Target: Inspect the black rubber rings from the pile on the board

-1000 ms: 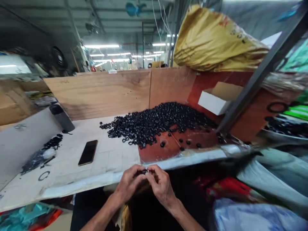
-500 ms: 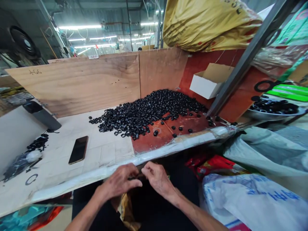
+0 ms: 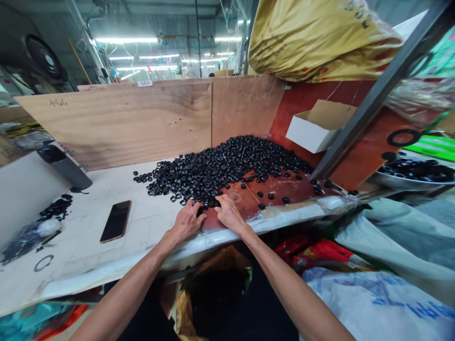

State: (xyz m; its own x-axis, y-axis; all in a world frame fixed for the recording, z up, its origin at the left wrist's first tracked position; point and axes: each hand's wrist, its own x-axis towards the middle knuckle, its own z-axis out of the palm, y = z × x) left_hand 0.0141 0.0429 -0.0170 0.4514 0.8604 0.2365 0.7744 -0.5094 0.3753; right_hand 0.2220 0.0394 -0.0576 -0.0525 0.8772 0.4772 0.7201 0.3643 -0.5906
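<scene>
Black rings: a big loose pile lies on the table, banked against the plywood wall, with strays scattered on the red patch in front.
Left hand: palm down at the near edge of the pile, fingertips among the outermost rings.
Right hand: just beside the left, almost touching it, fingers laid on the same edge.
Grip: both hands rest flat and close together; whether either has a ring pinched cannot be told.
Change: half a second ago the hands were below the table edge, closed together over something small and dark; now both arms are stretched out and the hands are up at the pile.
Meaning: likely one piece is finished with and the hands are back at the supply.
Writing: pencilled letters like "AGG" on the wall's top left corner; the blue print on the white sack is unreadable.
Nearby: a dark phone lies left of the hands.
</scene>
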